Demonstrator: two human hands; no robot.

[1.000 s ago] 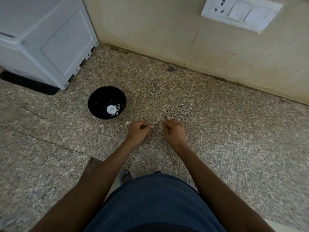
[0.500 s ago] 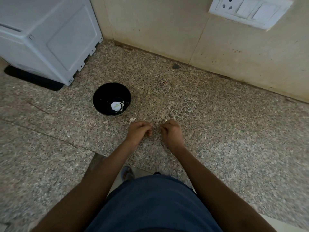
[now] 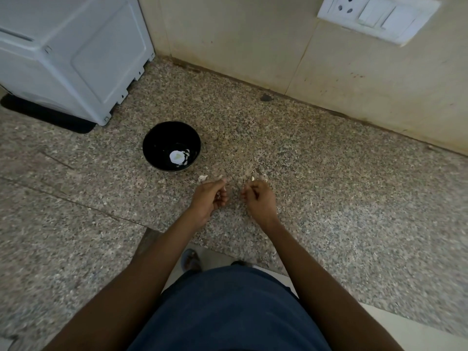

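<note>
A black bowl (image 3: 162, 138) stands on the speckled stone counter (image 3: 329, 198) and holds a white garlic bulb (image 3: 176, 156) with a few pale cloves beside it. Just in front of the bowl, my left hand (image 3: 209, 198) curls its fingers round a small white piece (image 3: 219, 195), only partly visible. My right hand (image 3: 259, 198) is a short gap to the right, fingers curled, pinching a tiny pale scrap (image 3: 252, 178) at its fingertips. A white flake (image 3: 202, 177) lies on the counter between the bowl and my left hand.
A white appliance (image 3: 63, 54) on a black mat (image 3: 50, 117) stands at the back left. A tiled wall (image 3: 253, 46) with a socket and switch plate (image 3: 377, 15) closes off the back. The counter's front edge (image 3: 405, 323) runs close to my body.
My hands, nearly touching half a second ago, have drawn a little apart. The bowl has stayed where it was.
</note>
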